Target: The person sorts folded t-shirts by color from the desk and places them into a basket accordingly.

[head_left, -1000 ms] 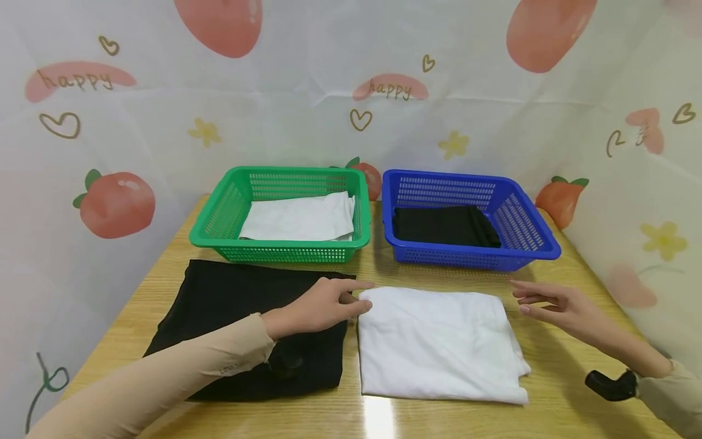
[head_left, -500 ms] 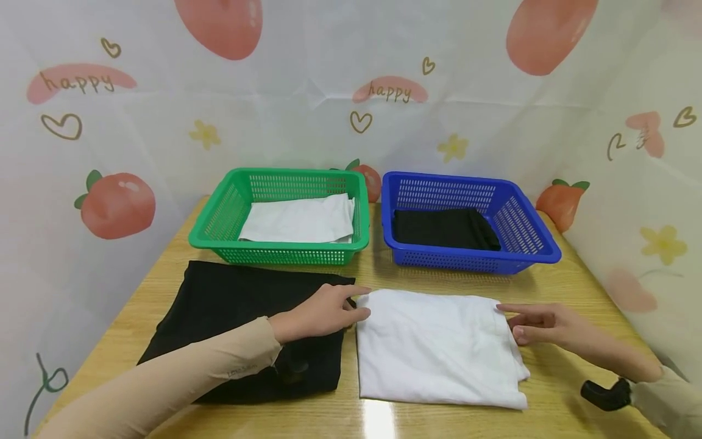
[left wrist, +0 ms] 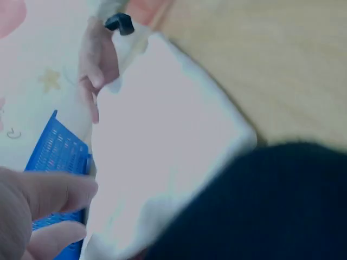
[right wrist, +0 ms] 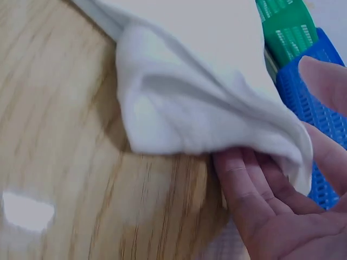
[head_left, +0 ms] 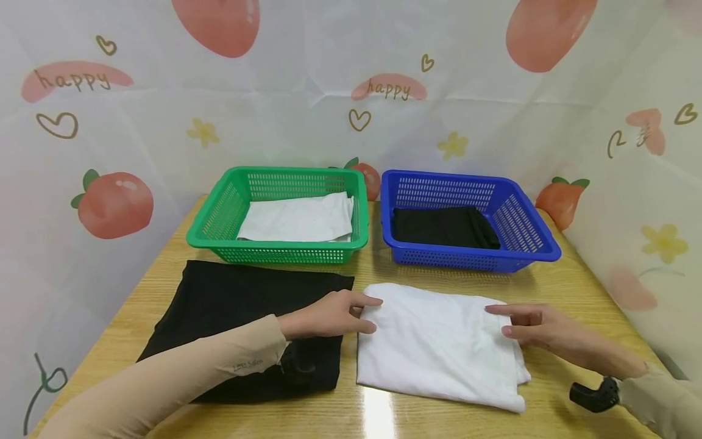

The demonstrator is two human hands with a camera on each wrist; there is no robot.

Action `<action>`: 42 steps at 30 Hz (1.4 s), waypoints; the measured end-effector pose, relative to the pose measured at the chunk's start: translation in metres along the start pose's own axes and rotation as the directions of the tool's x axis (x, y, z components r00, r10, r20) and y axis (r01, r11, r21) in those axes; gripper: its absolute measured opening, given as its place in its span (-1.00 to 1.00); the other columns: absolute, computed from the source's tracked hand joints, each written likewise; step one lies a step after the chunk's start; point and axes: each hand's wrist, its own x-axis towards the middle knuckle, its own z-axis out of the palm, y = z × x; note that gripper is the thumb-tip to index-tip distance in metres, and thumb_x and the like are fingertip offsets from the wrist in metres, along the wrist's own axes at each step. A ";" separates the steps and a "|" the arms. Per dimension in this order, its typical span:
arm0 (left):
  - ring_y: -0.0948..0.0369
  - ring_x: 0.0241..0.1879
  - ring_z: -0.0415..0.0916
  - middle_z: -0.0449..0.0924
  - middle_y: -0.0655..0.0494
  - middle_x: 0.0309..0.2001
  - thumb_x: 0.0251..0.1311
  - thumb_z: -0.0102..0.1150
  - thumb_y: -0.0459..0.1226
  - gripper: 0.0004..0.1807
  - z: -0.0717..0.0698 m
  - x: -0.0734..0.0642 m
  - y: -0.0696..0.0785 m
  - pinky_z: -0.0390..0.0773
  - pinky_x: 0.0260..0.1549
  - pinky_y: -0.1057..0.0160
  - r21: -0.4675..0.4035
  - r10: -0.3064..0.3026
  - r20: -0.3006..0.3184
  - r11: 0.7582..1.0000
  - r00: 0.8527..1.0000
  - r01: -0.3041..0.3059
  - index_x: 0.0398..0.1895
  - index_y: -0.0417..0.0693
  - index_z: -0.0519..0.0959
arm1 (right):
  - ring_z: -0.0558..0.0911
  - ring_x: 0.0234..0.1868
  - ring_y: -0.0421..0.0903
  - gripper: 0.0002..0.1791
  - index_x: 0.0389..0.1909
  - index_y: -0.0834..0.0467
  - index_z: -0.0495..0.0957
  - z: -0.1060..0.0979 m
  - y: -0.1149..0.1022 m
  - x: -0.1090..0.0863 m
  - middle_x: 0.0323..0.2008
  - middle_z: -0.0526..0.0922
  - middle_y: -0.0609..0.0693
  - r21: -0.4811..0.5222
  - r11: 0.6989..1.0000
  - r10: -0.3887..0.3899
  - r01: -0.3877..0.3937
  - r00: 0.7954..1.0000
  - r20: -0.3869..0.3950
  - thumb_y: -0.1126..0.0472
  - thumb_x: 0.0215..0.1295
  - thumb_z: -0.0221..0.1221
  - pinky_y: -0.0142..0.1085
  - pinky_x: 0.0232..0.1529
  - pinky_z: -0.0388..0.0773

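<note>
A folded white cloth lies on the table, its left side lifted slightly. My left hand holds its left edge near the far corner, thumb and index finger on top and the other fingers hidden. At the far right corner, my right hand has thumb and index finger over the cloth. In the right wrist view, several fingers reach under the cloth's drooping edge, with the thumb above. A flat black cloth lies to the left, partly covered by my left forearm.
Behind the cloths stand a green basket with folded white cloth inside, and a blue basket holding folded black cloth. A printed curtain closes off the back and sides of the wooden table.
My right hand has moved left and nearer me onto the white cloth's far right corner. The left hand has shifted right over its edge, and the cloth's left side has risen a little.
</note>
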 end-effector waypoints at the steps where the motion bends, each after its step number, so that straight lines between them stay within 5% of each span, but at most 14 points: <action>1: 0.17 0.08 0.47 0.46 0.08 0.26 0.20 0.35 -0.12 -0.40 0.001 0.000 0.000 0.48 0.01 0.19 -0.027 -0.009 -0.008 1.000 1.000 0.009 0.33 0.04 0.50 | 0.48 0.11 -0.13 -0.42 0.47 0.14 0.27 0.002 -0.001 0.001 0.31 0.25 0.34 0.006 1.000 0.007 -0.007 1.000 -0.002 0.23 0.47 0.10 -0.21 0.03 0.53; 4: 0.18 0.12 0.38 0.46 0.08 0.25 0.18 0.37 -0.20 -0.41 0.003 0.003 0.001 0.44 0.06 0.15 -0.109 -0.036 -0.036 0.994 0.999 0.032 0.32 0.02 0.51 | 0.49 -0.04 -0.06 -0.40 0.46 0.18 0.27 0.005 -0.001 0.002 -0.04 0.40 0.19 0.028 1.000 0.007 -0.007 1.000 -0.012 0.26 0.43 0.14 -0.23 -0.08 0.54; 7: 0.19 0.19 0.35 0.46 0.06 0.26 0.14 0.39 -0.28 -0.41 0.005 0.005 0.002 0.44 0.08 0.15 -0.172 -0.053 -0.066 0.984 0.996 0.041 0.30 -0.01 0.53 | 0.46 -0.11 -0.07 -0.38 0.45 0.21 0.26 0.007 -0.001 0.002 -0.23 0.32 0.08 0.083 0.997 0.004 -0.004 1.000 -0.001 0.32 0.41 0.15 -0.26 -0.13 0.52; 13: 0.22 0.10 0.41 0.55 0.06 0.15 0.09 0.40 -0.37 -0.45 0.010 0.009 0.004 0.49 -0.03 0.21 -0.205 -0.058 -0.097 0.978 0.994 0.038 0.22 -0.03 0.59 | 0.47 0.01 -0.04 -0.37 0.46 0.22 0.24 0.010 -0.003 0.004 0.10 0.24 0.26 0.161 0.987 -0.020 0.017 1.000 0.016 0.38 0.40 0.13 -0.21 -0.03 0.54; 17: 0.21 0.00 0.44 0.63 0.07 -0.01 0.09 0.40 -0.37 -0.48 0.010 0.011 0.003 0.51 -0.09 0.22 -0.230 -0.072 -0.104 0.972 0.992 0.047 0.19 -0.05 0.61 | 0.43 -0.02 -0.03 -0.37 0.46 0.24 0.24 0.011 -0.005 0.005 0.11 0.17 0.23 0.156 0.987 -0.028 0.027 1.000 0.004 0.38 0.39 0.14 -0.24 -0.09 0.52; 26: 0.20 0.07 0.44 0.50 -0.04 0.22 0.08 0.38 -0.48 -0.46 0.012 0.012 0.005 0.53 -0.24 0.30 -0.312 -0.095 -0.134 0.949 0.987 0.049 0.20 -0.09 0.60 | 0.33 -0.14 -0.12 -0.37 0.44 0.24 0.26 0.011 -0.007 0.002 -0.10 0.14 0.12 0.102 0.994 -0.028 0.031 0.999 -0.039 0.34 0.38 0.17 -0.31 -0.23 0.44; 32: 0.10 0.24 0.39 0.43 -0.05 0.28 0.12 0.37 -0.46 -0.46 0.009 0.007 0.007 0.54 -0.10 0.25 -0.317 -0.073 -0.154 0.948 0.985 0.020 0.22 -0.07 0.58 | 0.43 -0.09 -0.08 -0.38 0.44 0.27 0.25 0.012 -0.014 0.001 0.22 0.11 0.30 0.095 0.993 -0.072 0.075 0.997 -0.036 0.37 0.38 0.16 -0.27 -0.12 0.51; 36: 0.09 0.20 0.42 0.46 -0.04 0.25 0.13 0.36 -0.44 -0.45 0.005 0.003 0.007 0.53 -0.10 0.26 -0.317 -0.048 -0.164 0.948 0.985 -0.007 0.24 -0.08 0.56 | 0.39 -0.15 -0.16 -0.38 0.43 0.31 0.25 0.013 -0.019 0.002 -0.01 0.22 0.22 0.089 0.989 -0.113 0.116 0.993 -0.034 0.39 0.37 0.16 -0.31 -0.13 0.50; 42: 0.19 -0.03 0.55 0.58 -0.01 0.11 0.16 0.33 -0.44 -0.44 -0.006 -0.005 0.006 0.57 -0.15 0.25 -0.356 -0.024 -0.152 0.934 0.988 -0.032 0.28 -0.10 0.52 | 0.29 -0.26 -0.19 -0.39 0.41 0.32 0.27 0.014 -0.030 0.007 -0.27 0.10 0.04 0.065 0.985 -0.155 0.159 0.987 -0.051 0.40 0.36 0.17 -0.33 -0.17 0.47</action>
